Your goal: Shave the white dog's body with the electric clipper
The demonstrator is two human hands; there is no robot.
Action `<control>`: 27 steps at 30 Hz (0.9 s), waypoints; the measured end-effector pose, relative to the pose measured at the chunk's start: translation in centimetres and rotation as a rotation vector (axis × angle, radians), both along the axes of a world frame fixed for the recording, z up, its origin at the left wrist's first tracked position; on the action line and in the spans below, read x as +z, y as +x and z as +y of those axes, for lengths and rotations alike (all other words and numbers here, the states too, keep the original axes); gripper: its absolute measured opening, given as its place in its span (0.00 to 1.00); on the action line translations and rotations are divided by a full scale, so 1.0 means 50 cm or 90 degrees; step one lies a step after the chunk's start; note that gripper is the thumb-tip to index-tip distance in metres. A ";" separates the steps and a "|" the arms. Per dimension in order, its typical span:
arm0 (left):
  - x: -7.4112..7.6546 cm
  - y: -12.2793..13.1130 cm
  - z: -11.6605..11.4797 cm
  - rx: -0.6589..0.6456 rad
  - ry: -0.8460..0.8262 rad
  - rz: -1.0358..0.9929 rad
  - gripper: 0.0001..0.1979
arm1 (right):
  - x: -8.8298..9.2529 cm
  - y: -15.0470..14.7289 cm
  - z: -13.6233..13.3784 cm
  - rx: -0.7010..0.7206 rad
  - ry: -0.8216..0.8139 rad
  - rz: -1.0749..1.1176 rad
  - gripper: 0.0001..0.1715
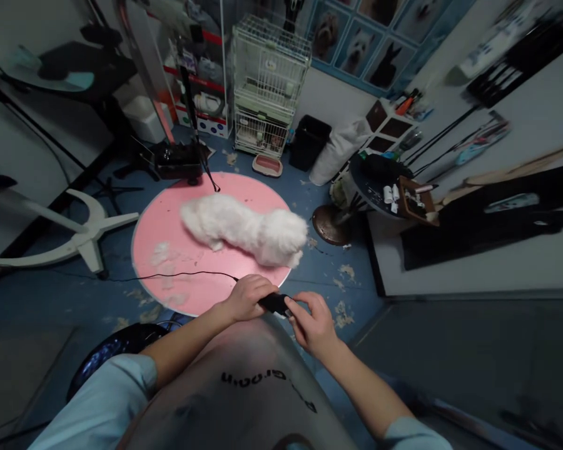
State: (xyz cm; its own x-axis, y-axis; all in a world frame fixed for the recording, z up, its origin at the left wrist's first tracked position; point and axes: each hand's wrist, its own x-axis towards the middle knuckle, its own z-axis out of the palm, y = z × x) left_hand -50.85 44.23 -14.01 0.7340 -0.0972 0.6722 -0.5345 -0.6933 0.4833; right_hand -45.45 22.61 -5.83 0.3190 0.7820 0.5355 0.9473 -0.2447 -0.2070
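Observation:
Black corded hair clippers are held in front of my apron. My left hand is wrapped round the body of the clippers, near the cord end. The fingers and thumb of my right hand pinch the head end, where a small pale part shows. From the clippers a thin black cord runs off to the left. Just beyond my hands, a fluffy white dog stands on a round pink tabletop, its head toward the right. Loose white hair lies on the tabletop.
Tufts of hair litter the blue floor. A black stool is close at my left, with a white stand base beyond. Behind the dog are a stacked wire cage and a black bin. A small side table bears a tool box.

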 end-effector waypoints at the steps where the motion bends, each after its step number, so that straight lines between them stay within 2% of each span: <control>1: 0.000 -0.008 -0.006 -0.014 -0.002 0.029 0.10 | -0.008 -0.008 -0.004 -0.004 -0.007 0.010 0.22; 6: 0.004 -0.036 -0.032 -0.038 -0.013 0.184 0.09 | -0.045 -0.015 -0.025 -0.017 0.017 0.077 0.22; 8: 0.012 -0.038 -0.039 -0.014 -0.001 0.301 0.12 | -0.057 -0.007 -0.031 -0.022 0.013 0.108 0.20; 10: 0.023 -0.037 -0.047 0.026 0.022 0.449 0.15 | -0.070 0.001 -0.029 -0.043 -0.037 0.126 0.20; 13: 0.036 -0.042 -0.058 0.071 0.082 0.616 0.16 | -0.092 -0.001 0.001 -0.061 -0.223 0.132 0.33; 15: 0.038 -0.058 -0.057 0.044 0.112 0.671 0.18 | -0.103 -0.009 0.034 -0.030 -0.413 0.171 0.39; 17: 0.034 -0.087 -0.043 0.026 0.119 0.729 0.23 | -0.109 -0.011 0.061 0.019 -0.568 0.213 0.32; 20: 0.022 -0.147 -0.008 0.103 0.107 0.844 0.31 | -0.115 0.009 0.078 0.080 -0.638 0.207 0.20; 23: 0.009 -0.193 0.027 0.141 0.055 0.844 0.26 | -0.133 0.039 0.081 0.094 -0.651 0.242 0.18; 27: 0.010 -0.201 0.072 0.068 -0.012 0.741 0.23 | -0.159 0.041 0.109 0.218 -0.616 0.456 0.17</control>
State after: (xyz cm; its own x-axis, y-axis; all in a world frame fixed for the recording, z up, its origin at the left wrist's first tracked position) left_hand -60.91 47.81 -13.51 0.9114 0.0047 -0.4115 0.2985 -0.6957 0.6533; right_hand -43.42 28.07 -13.76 0.0033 0.8579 -0.5138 0.7407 -0.3473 -0.5751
